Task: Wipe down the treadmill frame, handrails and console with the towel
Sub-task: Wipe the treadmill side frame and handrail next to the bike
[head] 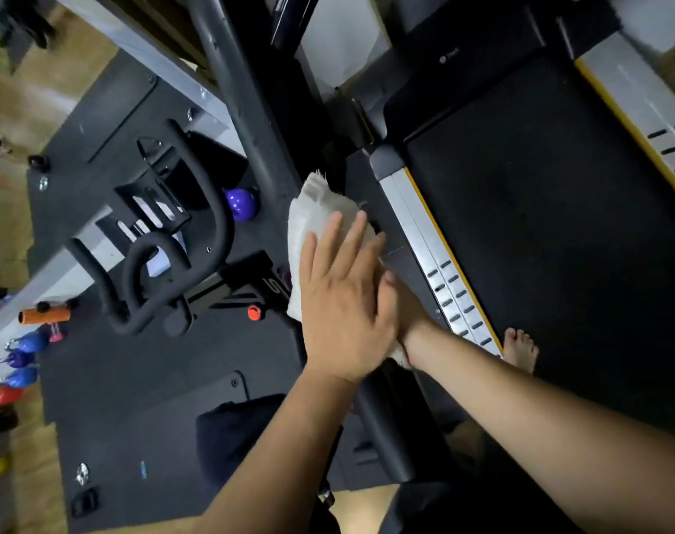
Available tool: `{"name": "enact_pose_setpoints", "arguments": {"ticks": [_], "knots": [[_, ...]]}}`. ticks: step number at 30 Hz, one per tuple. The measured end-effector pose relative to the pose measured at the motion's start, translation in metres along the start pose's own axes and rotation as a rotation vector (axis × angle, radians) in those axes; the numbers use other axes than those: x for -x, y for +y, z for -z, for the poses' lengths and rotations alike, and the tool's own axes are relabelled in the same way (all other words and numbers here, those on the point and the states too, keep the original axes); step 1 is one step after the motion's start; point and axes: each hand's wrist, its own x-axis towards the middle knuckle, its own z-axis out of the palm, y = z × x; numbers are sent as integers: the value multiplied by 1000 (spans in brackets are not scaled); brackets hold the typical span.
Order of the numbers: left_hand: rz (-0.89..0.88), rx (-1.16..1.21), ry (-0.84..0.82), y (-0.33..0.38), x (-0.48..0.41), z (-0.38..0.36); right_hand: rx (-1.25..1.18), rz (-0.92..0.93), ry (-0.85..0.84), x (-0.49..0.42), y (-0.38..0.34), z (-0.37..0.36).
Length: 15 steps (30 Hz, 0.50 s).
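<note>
A white towel lies draped over the treadmill's dark handrail, which runs down towards me. My left hand presses flat on the towel with straight, spread fingers. My right hand sits just behind it against the towel and the rail. Only its thumb and wrist show, and its fingers are hidden by my left hand. A corner of towel peeks out below the right wrist. To the right are the treadmill's silver side rail and black belt.
My bare foot stands on the belt by the side rail. To the left, an exercise bike with black handlebars stands on dark floor mats, with a purple kettlebell beyond it. Blue kettlebells line the far left.
</note>
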Motion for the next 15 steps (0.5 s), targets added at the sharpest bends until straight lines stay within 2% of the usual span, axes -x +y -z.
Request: {"name": "enact_pose_setpoints", "arguments": {"ticks": [1,3,6,8,11,14,15], "knots": [[62,58,28,7,19,-3,-59,-16,-37,16,-3,1],[174,234,59,21,66,-11,-26,39,6,47,-1,0],[258,410,46,29,108,-14,171,65,40,68,9,-4],[185,325,5,17,97,-12,113,27,8,57,9,-4],[79,114,-48,-5,48,-6,-225,-75,1,11,3,-2],[50,-31,3,-9,7,-5,-343,-24,-158,-30,4,1],[42,-39,23,-8,2,-7,-315,-2,-191,-32,3,1]]}}
